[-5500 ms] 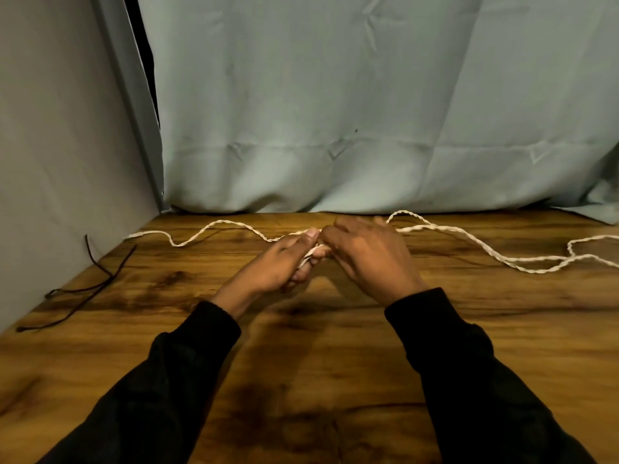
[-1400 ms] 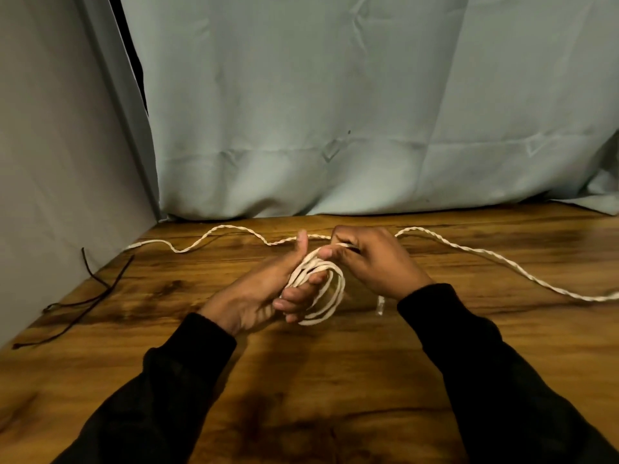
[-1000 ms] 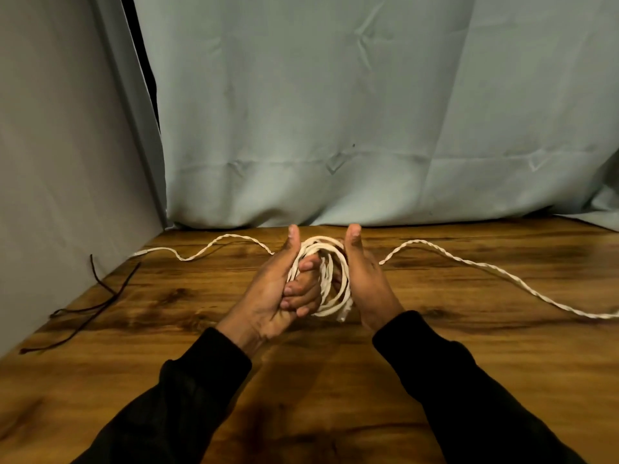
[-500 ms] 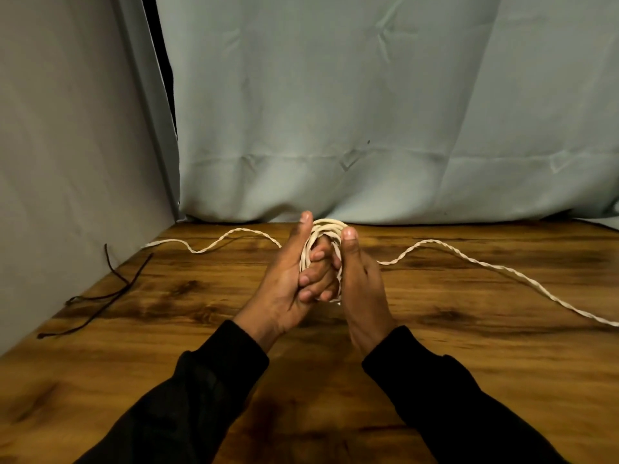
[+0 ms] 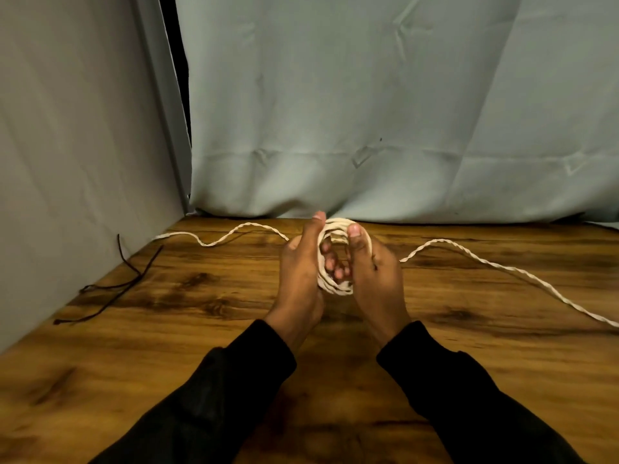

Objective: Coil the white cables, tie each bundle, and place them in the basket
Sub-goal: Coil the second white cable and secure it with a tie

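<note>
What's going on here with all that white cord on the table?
A person in black sleeves is winding a white cable into a coil. Both hands hold the coil above the wooden table: the left hand with its fingers through the loops, the right hand gripping the other side. Loose cable trails off to both sides, uncoiled. A thin black cord lies at the left. No basket is in view.

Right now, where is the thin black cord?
The thin black cord lies loose on the wooden table at its left edge, beside the grey wall panel, well left of both hands.
</note>
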